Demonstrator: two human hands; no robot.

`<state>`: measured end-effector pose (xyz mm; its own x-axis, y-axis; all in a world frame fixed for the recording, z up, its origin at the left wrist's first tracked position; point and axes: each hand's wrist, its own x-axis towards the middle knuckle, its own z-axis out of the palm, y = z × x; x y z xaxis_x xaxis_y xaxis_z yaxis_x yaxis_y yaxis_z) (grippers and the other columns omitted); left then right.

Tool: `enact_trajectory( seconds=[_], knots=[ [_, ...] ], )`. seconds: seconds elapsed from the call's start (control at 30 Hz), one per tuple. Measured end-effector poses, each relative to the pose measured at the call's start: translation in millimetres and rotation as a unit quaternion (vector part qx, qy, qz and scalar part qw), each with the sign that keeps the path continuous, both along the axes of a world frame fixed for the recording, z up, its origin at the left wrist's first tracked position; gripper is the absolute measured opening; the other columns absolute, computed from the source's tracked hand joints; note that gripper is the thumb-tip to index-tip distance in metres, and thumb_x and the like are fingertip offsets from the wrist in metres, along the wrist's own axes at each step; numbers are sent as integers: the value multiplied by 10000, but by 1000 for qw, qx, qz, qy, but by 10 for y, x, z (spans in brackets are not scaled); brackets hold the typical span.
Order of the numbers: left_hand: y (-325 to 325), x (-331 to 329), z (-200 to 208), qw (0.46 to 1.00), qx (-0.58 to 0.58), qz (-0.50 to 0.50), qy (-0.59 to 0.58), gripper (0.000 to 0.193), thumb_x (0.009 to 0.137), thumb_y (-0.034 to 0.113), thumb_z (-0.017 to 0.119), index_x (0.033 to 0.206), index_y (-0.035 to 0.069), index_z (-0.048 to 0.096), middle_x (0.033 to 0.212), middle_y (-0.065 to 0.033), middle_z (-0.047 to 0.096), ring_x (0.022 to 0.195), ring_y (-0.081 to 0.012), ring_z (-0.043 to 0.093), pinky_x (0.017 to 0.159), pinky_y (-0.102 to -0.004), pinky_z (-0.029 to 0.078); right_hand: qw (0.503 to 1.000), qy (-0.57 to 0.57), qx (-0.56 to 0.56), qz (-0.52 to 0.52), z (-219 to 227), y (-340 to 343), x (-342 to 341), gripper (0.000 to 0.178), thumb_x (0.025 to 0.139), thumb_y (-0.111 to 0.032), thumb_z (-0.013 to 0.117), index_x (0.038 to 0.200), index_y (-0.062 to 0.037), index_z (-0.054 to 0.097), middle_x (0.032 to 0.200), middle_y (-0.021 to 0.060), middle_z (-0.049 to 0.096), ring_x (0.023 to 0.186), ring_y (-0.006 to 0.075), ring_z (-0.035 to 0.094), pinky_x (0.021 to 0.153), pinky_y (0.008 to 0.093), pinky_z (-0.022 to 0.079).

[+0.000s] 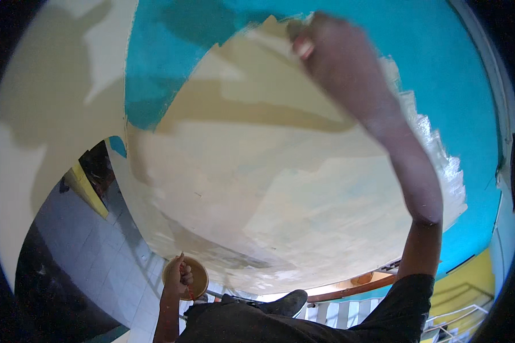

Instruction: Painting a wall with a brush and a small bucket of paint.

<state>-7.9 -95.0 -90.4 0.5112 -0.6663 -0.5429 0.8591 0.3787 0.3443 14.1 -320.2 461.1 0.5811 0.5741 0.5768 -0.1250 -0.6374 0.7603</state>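
My right hand (340, 57) is raised high against the wall, closed and blurred by motion. A small dark tool end (294, 30) shows at its fingers; it looks like a paintbrush, mostly hidden by the hand. Beneath it spreads a cream painted area (303, 183) with jagged, wet-looking edges at the right, bordered by turquoise wall (440, 68). Low at the left, my left hand (184, 274) is closed at a round tan bucket (199, 279), thumb up. A thin red piece shows under those fingers, and the bucket's contents cannot be made out.
A cream wall (51, 103) stands to the left, with a grey tiled floor (91, 246) below. White railings (343, 313) and a curved brown wooden edge (349, 291) lie close behind the dark shoe (292, 303). A yellow wall (469, 286) is at lower right.
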Motion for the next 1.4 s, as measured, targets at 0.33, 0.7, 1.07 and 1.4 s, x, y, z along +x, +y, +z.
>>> enact_trajectory(
  seconds=[0.33,0.7,1.07,1.4],
  knots=[
    [-211,-54,236,996,28,-73,-32,361,887,440,546,675,202,377,478,42,277,367,-98,236,379,-258,195,869,354,331,98,-2419,648,963,139,827,-202,536,807,-113,641,854,164,592,879,310,603,686,450,484],
    [-147,-148,120,996,52,-42,-55,406,897,465,517,644,201,338,470,59,237,365,-86,201,376,-252,171,822,315,413,233,-1157,71,-389,113,769,-134,616,847,-53,621,739,141,581,688,332,585,631,417,470],
    [-464,-232,431,988,29,-134,-66,354,899,432,527,661,205,399,490,69,281,386,-71,231,373,-231,185,447,294,842,72,-3900,-243,-1668,124,861,-71,548,879,-15,657,681,58,637,600,98,611,550,245,503],
    [-964,-372,272,961,103,-224,-126,248,904,368,535,743,205,439,516,85,331,397,-47,282,376,-220,212,488,293,823,3,-5074,128,-2094,183,842,-132,584,958,1,635,789,115,669,708,227,664,653,326,528]
  ],
)
